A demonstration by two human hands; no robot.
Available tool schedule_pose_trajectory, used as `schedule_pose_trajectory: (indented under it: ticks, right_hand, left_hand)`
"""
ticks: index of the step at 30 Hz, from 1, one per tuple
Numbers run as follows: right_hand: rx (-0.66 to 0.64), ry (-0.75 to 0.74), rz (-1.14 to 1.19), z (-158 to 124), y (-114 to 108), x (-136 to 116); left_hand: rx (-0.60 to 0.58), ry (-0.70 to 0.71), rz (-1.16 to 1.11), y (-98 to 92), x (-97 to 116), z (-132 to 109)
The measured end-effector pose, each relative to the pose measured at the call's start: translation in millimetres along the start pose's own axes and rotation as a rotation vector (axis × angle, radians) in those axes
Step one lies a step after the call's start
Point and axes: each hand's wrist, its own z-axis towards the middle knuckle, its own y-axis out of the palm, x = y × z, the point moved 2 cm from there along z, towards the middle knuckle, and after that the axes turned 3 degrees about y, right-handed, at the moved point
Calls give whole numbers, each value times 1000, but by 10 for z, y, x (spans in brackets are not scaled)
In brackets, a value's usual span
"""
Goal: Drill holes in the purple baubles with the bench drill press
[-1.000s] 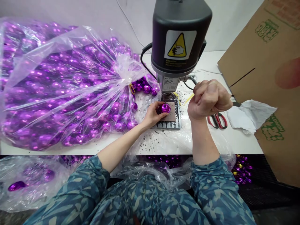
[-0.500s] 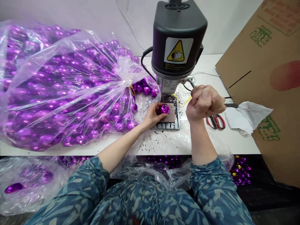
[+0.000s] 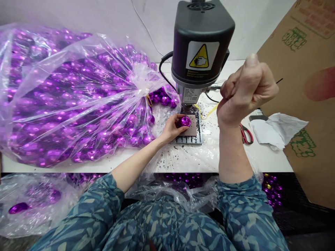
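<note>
My left hand [image 3: 173, 126] pinches a shiny purple faceted ball [image 3: 185, 121] from its left side. The ball rests on a brown square board [image 3: 192, 130], which lies on the slotted metal base [image 3: 187, 140] of a drill press. Above the ball is the press's black motor head [image 3: 202, 28] with a yellow warning label; the chuck [image 3: 186, 107] sits just behind the ball, and whether a bit touches it I cannot make out. My right hand [image 3: 247, 92] is closed in a fist around the press's lever, right of the head; its metal rod [image 3: 216, 87] runs toward the fist and the grip is hidden.
A big clear bag [image 3: 78, 97] of purple balls fills the left of the white table. Red-handled scissors [image 3: 246, 135], white paper [image 3: 277, 130] and a cardboard box [image 3: 295, 80] are on the right. Dark shavings lie around the base. Plastic wrap [image 3: 178, 195] hangs at the front edge.
My right hand has moved up and to the right, looking larger and nearer, and now covers part of the scissors. My left hand and the ball stay in place on the board.
</note>
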Motion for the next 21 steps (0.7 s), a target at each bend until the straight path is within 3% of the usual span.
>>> schedule_pose_trajectory:
  ticks: [6,13,18,21]
  right_hand:
    - [-31,-50,50,-242,-134,-19]
    - [65,-240,82,-332,-193,139]
    - [108,-170,-31,-370,-266,209]
    - [79,-216,-6,-389,-285,232]
  left_hand:
    - [22,8,-16,16,-16,-1]
    - [12,-20,2,-1,15,-6]
    - [12,-28,4,-7,18,-13]
    - [-1,-36,-10,-13,30,-15]
